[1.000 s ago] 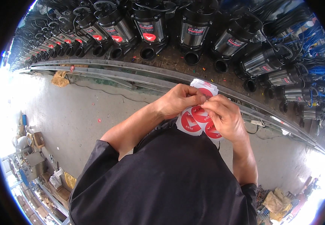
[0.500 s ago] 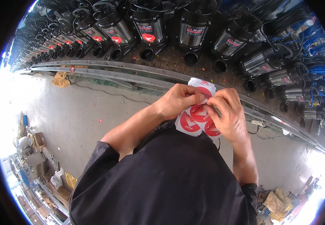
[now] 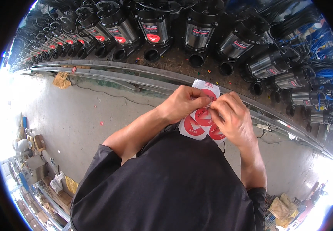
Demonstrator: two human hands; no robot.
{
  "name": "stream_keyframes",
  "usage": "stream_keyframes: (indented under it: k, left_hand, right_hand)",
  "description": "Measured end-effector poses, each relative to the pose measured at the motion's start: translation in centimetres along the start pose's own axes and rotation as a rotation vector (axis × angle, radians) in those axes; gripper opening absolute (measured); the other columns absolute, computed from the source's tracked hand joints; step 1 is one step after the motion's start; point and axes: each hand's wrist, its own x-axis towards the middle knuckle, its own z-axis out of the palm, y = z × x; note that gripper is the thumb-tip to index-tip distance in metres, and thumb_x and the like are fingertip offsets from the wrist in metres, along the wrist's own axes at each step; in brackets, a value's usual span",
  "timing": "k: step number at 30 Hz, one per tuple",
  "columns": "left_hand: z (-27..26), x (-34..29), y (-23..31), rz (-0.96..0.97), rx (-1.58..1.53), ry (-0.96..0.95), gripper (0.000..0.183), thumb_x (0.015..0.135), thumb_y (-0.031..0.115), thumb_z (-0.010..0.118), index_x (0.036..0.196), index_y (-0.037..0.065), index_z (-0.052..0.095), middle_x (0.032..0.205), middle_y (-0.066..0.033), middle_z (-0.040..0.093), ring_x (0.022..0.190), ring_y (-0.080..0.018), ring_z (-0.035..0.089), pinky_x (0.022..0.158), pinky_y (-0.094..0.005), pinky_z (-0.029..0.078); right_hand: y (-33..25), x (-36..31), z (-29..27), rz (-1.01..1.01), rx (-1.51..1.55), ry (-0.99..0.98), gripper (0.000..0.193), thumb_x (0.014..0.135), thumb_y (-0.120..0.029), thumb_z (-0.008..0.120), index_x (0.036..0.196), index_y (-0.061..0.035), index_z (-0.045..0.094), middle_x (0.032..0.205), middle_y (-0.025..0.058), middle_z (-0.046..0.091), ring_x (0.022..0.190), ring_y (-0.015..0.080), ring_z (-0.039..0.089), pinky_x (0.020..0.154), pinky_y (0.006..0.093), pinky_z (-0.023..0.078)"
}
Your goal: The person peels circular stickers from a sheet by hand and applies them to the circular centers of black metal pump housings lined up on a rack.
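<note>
Several round red stickers on white backing sheets (image 3: 193, 126) are bunched in front of my body, just short of the bench edge. My left hand (image 3: 183, 103) pinches one sticker sheet (image 3: 208, 91) near its edge, thumb over the top. Close beside it on the right, my right hand (image 3: 232, 117) has its thumb and fingertips pressed together at the same sheet. Whether a sticker edge is lifted between the fingertips is too small to see. Beyond my hands stands a submersible pump (image 3: 199, 34) with a black top and steel body, without a red sticker.
More pumps line the bench; those at the left, such as this pump (image 3: 152, 30), bear red stickers. Metal rails (image 3: 135, 73) run along the bench's front. Colourful small bits lie on the benchtop. Boxes (image 3: 39, 165) stand at lower left, sacks (image 3: 280, 208) at lower right.
My right hand has shifted slightly, its fingertips drawing closer to the left hand's at the sticker sheet. The left hand keeps its pinch.
</note>
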Motion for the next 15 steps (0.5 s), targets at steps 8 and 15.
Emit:
stream_keyframes:
  k: [8,15]
  left_hand:
    - [-0.08,-0.33,0.16,-0.005,-0.023,-0.01,0.024,0.101,0.014,0.071,0.107,-0.008,0.077,0.096,-0.0068,0.076,0.087,-0.0094,0.067,0.076,-0.0272,0.057]
    - [-0.06,-0.46,-0.07,-0.016,-0.023,-0.022,0.024,0.103,0.015,0.071,0.109,-0.008,0.077,0.098,-0.0072,0.076,0.088,-0.0091,0.067,0.077,-0.0275,0.057]
  right_hand:
    - [0.38,-0.21,0.46,0.015,0.042,0.019,0.024,0.079,-0.004,0.083,0.095,-0.0071,0.065,0.092,0.0052,0.062,0.088,0.0266,0.063,0.075,0.038,0.056]
    - [-0.06,0.08,0.45,0.029,0.073,0.048,0.023,0.075,0.0,0.08,0.089,-0.0067,0.064,0.087,0.0046,0.062,0.083,0.0254,0.064,0.069,0.0375,0.057]
